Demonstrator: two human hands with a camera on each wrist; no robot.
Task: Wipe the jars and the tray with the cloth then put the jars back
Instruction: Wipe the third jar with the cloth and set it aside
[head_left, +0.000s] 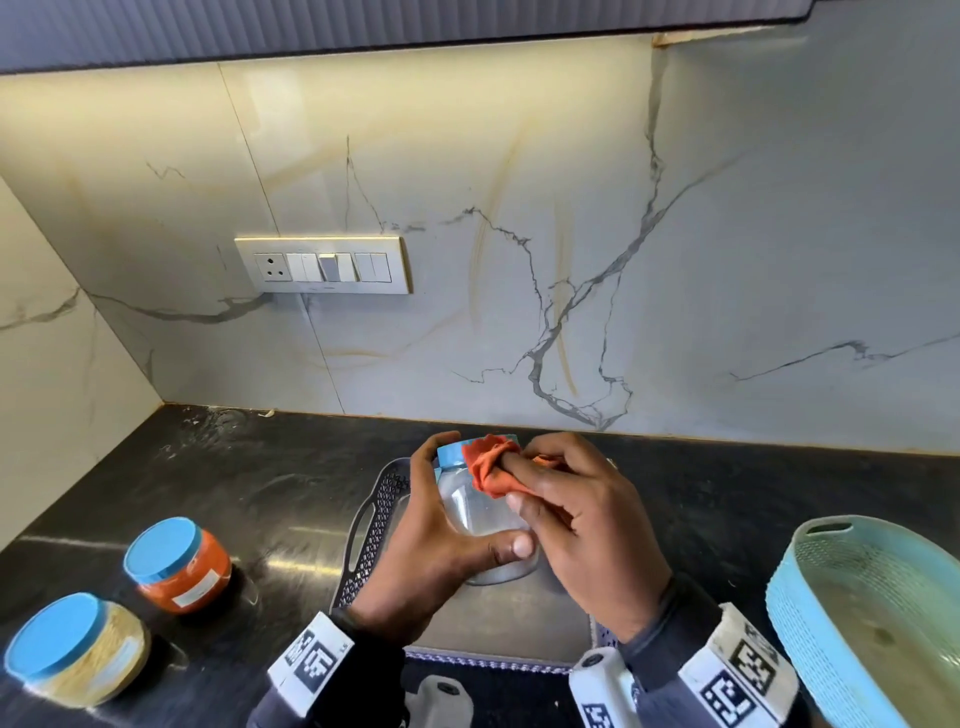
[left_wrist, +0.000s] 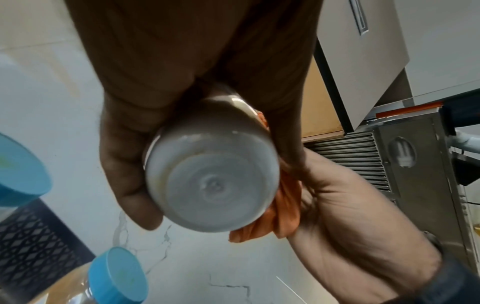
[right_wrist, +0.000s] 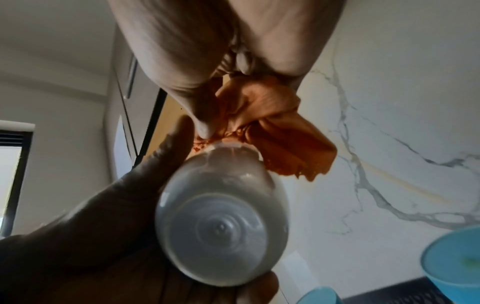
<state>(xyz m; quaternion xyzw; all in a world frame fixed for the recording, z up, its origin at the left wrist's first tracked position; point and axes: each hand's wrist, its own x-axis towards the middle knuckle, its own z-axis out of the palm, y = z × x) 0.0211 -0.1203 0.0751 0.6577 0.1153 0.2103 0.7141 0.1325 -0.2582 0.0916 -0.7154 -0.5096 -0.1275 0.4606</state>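
My left hand (head_left: 441, 525) grips a clear jar (head_left: 478, 514) with a blue lid (head_left: 451, 454), held tilted above the dark perforated tray (head_left: 375, 525). My right hand (head_left: 576, 519) holds an orange cloth (head_left: 488, 467) bunched round its fingers and presses it against the jar near the lid. The left wrist view shows the jar's whitish base (left_wrist: 213, 183) with the cloth (left_wrist: 283, 209) beside it; the right wrist view shows the jar (right_wrist: 221, 226) and the cloth (right_wrist: 280, 131). Two other blue-lidded jars stand on the counter at the left: one with orange contents (head_left: 179, 564), one with pale contents (head_left: 78, 649).
A light blue basket (head_left: 862, 618) sits at the right edge of the black counter (head_left: 234, 493). The marble wall behind carries a switch panel (head_left: 323, 265). A dark cabinet hangs overhead.
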